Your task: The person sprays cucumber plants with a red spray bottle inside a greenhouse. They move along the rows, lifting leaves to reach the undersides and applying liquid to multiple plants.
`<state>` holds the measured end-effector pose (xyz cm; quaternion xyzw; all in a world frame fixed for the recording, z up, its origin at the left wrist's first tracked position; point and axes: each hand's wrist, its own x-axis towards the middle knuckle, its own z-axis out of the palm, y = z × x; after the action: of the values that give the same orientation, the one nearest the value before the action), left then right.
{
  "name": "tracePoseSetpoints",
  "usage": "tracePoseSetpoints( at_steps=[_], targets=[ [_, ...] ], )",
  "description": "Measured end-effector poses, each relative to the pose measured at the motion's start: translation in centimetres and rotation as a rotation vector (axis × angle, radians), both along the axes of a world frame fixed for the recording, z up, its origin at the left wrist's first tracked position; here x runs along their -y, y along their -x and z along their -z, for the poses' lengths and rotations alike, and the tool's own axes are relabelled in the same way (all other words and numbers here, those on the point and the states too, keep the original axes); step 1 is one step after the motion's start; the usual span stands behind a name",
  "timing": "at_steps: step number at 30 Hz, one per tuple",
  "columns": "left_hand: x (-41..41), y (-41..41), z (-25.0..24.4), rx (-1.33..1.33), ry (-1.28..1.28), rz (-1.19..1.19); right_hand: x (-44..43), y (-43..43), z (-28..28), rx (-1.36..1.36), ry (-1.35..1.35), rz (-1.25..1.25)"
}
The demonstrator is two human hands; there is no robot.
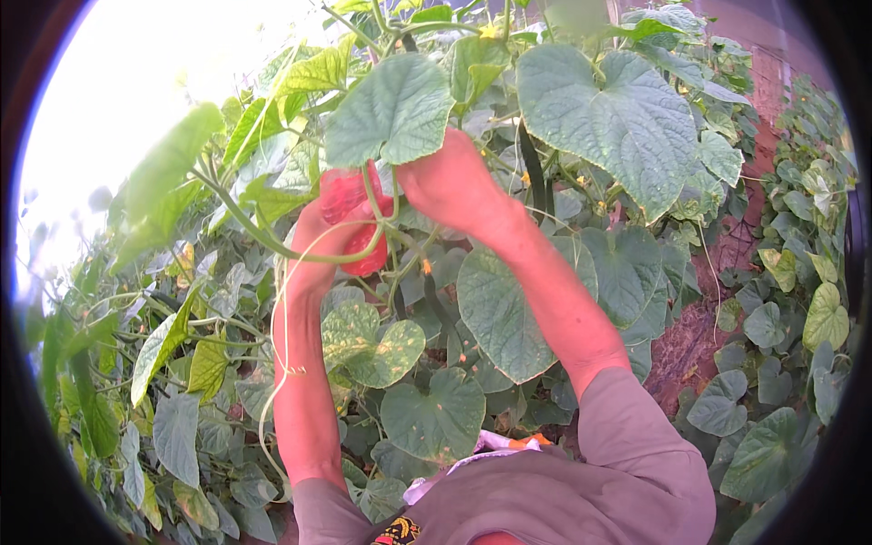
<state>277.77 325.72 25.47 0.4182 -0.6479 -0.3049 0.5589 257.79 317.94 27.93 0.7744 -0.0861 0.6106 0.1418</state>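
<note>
Both of my arms reach up into cucumber vines. My left hand [317, 231] is closed round a red translucent plastic object [344, 194], whose lower part shows below the thumb; its exact kind cannot be told. A thick green vine stem [300, 256] curves across in front of that hand. My right hand [446, 178] is raised just to the right of it, its fingers hidden behind a large cucumber leaf [392, 109], so what they touch does not show. Dark green cucumbers hang nearby, one [531, 160] right of my right hand and a smaller one [434, 296] below it.
Dense leaves surround my arms, with a broad leaf [613, 116] at the upper right. Pale tendrils [276, 368] hang along my left forearm. A strip of reddish-brown ground [695, 334] runs on the right, with another row of vines [770, 327] beyond it.
</note>
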Motion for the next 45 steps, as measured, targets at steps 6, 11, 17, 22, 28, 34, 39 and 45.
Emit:
tracePoseSetpoints(
  at_steps=[6, 11, 17, 22, 28, 34, 39, 45],
  targets=[
    [-0.5, 0.0, 1.4, -0.046, -0.005, 0.007, -0.9, -0.1, 0.4, 0.093, -0.098, -0.202],
    [-1.5, -0.8, 2.1, -0.017, -0.065, -0.043, -2.1, -0.8, 1.5, 0.232, -0.119, -0.243],
    [-1.3, -1.2, 6.5, -0.169, -0.074, -0.043, -10.6, 0.4, 6.3, 0.304, -0.394, -0.576],
    [-5.1, -1.7, 10.1, -0.13, -0.166, -0.211, -13.8, -0.8, 10.9, 0.015, -0.381, -0.877],
    [-15.1, -1.0, 12.3, -0.207, -0.119, -0.343, -18.2, -2.0, 15.1, -0.134, -0.489, -1.077],
    [-27.9, -3.5, 13.4, -0.236, -0.076, -0.41, -25.9, -6.1, 17.8, -0.288, -0.605, -1.272],
    [-38.8, -8.2, 15.6, -0.356, -0.104, -0.52, -33.7, -12.6, 21.2, -0.649, -0.68, -1.381],
    [-51.8, -14.3, 18.6, -0.483, -0.097, -0.742, -41.6, -21.3, 25.3, -1.043, -0.774, -1.295]
  ],
)
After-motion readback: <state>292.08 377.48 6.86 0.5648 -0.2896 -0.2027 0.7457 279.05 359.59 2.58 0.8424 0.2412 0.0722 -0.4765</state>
